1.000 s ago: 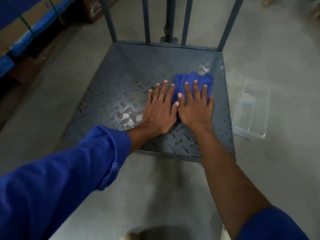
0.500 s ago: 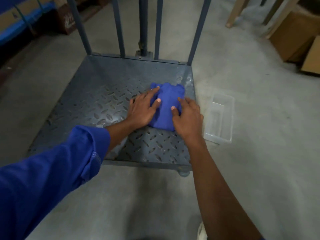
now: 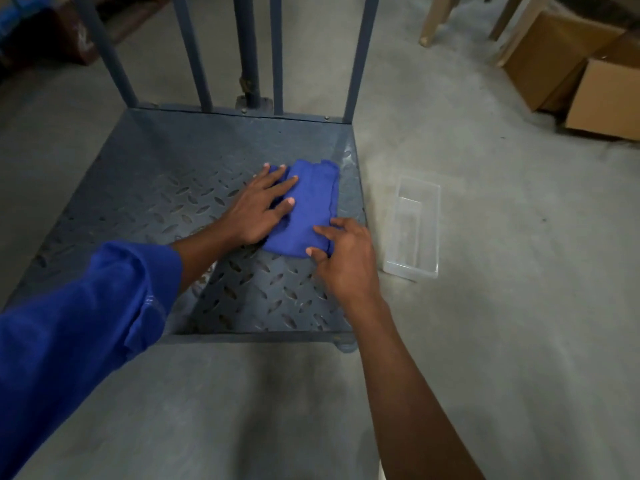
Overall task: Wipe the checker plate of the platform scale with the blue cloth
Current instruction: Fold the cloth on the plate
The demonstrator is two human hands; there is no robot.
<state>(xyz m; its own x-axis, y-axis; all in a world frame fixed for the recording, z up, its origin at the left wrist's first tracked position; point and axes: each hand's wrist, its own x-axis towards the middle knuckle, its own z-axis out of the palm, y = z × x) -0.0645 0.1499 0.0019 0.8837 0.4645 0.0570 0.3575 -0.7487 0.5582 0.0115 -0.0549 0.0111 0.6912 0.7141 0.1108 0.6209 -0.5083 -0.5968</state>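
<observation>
The blue cloth (image 3: pixel 311 206) lies folded into a long strip on the right part of the grey checker plate (image 3: pixel 173 202) of the platform scale. My left hand (image 3: pixel 259 206) rests flat on the cloth's left side, fingers spread. My right hand (image 3: pixel 346 254) pinches the cloth's near right corner between thumb and fingers. Both forearms reach in from the bottom of the view.
Grey upright bars (image 3: pixel 194 53) rise from the plate's far edge. A clear plastic tray (image 3: pixel 414 226) lies on the concrete floor just right of the plate. Cardboard boxes (image 3: pixel 595 74) and pale furniture legs (image 3: pixel 436 19) stand at the far right.
The cloth went from bunched under both flat hands to a longer folded strip. My right hand slid back to its near corner and pinched it. The view shifted to the right.
</observation>
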